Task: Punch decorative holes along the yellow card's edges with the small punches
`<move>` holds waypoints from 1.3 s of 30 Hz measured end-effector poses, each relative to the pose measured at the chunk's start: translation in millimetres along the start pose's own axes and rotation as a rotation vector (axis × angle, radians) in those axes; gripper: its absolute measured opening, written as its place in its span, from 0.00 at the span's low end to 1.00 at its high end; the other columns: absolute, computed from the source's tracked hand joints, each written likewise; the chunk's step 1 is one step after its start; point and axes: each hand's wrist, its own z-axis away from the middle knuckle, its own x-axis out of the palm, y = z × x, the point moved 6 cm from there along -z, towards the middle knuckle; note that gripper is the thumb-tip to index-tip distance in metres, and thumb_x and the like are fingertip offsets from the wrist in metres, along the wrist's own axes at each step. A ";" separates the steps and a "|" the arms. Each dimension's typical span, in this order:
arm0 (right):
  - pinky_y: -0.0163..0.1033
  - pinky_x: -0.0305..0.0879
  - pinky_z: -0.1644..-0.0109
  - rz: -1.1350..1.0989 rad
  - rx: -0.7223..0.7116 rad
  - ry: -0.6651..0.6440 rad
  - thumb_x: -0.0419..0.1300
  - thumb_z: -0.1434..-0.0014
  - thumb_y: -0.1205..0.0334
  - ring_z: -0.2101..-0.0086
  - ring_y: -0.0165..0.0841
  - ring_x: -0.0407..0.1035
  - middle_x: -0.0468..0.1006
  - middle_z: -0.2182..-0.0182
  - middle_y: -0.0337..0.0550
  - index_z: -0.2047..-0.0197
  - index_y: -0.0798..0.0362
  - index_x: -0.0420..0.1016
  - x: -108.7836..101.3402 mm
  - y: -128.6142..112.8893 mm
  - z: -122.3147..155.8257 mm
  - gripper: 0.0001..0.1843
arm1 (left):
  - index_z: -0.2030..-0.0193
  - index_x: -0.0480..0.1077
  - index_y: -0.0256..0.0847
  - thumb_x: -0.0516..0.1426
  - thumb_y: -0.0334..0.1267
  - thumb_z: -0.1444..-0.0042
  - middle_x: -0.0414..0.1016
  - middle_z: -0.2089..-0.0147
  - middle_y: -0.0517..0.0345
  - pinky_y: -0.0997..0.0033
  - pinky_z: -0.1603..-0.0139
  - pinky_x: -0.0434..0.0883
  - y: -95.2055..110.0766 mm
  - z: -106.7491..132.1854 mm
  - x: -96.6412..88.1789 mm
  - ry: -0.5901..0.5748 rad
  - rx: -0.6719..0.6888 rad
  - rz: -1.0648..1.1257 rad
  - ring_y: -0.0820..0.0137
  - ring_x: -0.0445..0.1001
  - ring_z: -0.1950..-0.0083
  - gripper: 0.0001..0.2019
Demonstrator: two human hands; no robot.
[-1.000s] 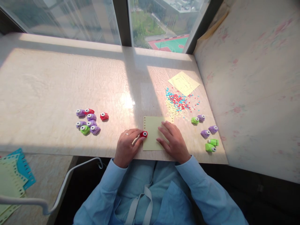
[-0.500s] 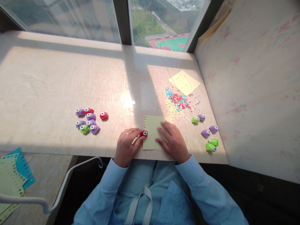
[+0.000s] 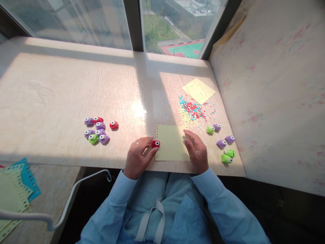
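The left hand (image 3: 138, 157) pinches a red punch (image 3: 155, 144) at the yellow sheet (image 3: 172, 147), left edge holed above, plain below (right hand (image 3: 198, 154) loosely wide).

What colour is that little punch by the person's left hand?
The punch is red, with white and black on top; the head view shows it.

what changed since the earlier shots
The right hand moved right, from lying spread on the pale yellow sheet to its right edge, fingers drawn in. The left hand's grip on the red punch looks looser; whether it has let go is unclear. Punch, sheet and confetti stayed about where they were.
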 end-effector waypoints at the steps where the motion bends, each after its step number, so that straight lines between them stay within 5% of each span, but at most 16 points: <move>1: 0.56 0.69 0.38 -0.036 0.042 0.017 0.56 0.31 0.51 0.43 0.44 0.72 0.78 0.45 0.51 0.44 0.49 0.76 -2.1 2.4 0.2 0.18 | 0.49 0.75 0.40 0.61 0.48 0.40 0.80 0.49 0.48 0.60 0.53 0.77 0.3 0.3 -2.6 0.021 -0.042 0.064 0.62 0.79 0.53 0.17; 6: 0.55 0.73 0.43 -0.081 0.119 0.044 0.56 0.32 0.49 0.47 0.44 0.74 0.80 0.49 0.51 0.48 0.50 0.79 -4.9 5.1 0.1 0.18 | 0.62 0.74 0.39 0.59 0.54 0.41 0.76 0.70 0.59 0.72 0.72 0.71 -3.0 -1.1 -15.8 0.073 -0.355 0.209 0.72 0.73 0.73 0.17; 10: 0.54 0.73 0.45 -0.104 0.133 0.074 0.57 0.33 0.48 0.50 0.44 0.75 0.81 0.52 0.50 0.51 0.51 0.80 -6.4 4.4 -1.3 0.18 | 0.82 0.57 0.41 0.57 0.58 0.42 0.55 0.83 0.65 0.75 0.78 0.59 -8.9 -15.9 -9.6 -0.151 -0.491 0.144 0.78 0.58 0.80 0.28; 15: 0.50 0.75 0.50 -0.170 0.165 0.087 0.57 0.35 0.47 0.55 0.42 0.76 0.82 0.54 0.50 0.53 0.53 0.80 -6.4 5.2 -1.9 0.19 | 0.85 0.50 0.43 0.57 0.67 0.46 0.45 0.86 0.67 0.70 0.81 0.42 -26.0 -30.0 7.2 -0.500 -0.744 0.106 0.80 0.45 0.84 0.34; 22: 0.47 0.74 0.55 -0.257 0.218 0.096 0.59 0.37 0.44 0.62 0.39 0.75 0.82 0.60 0.48 0.56 0.54 0.80 -3.7 10.1 -1.8 0.21 | 0.86 0.55 0.42 0.60 0.70 0.52 0.47 0.87 0.65 0.68 0.79 0.40 -24.3 -40.9 13.6 -0.678 -0.747 -0.044 0.79 0.45 0.85 0.35; 39: 0.39 0.68 0.66 -0.301 0.270 0.118 0.58 0.40 0.45 0.70 0.34 0.72 0.81 0.69 0.43 0.64 0.53 0.80 -2.2 13.7 -2.1 0.20 | 0.87 0.54 0.42 0.63 0.67 0.51 0.48 0.89 0.64 0.68 0.79 0.42 -30.5 -43.8 19.5 -0.612 -0.731 -0.071 0.78 0.47 0.86 0.34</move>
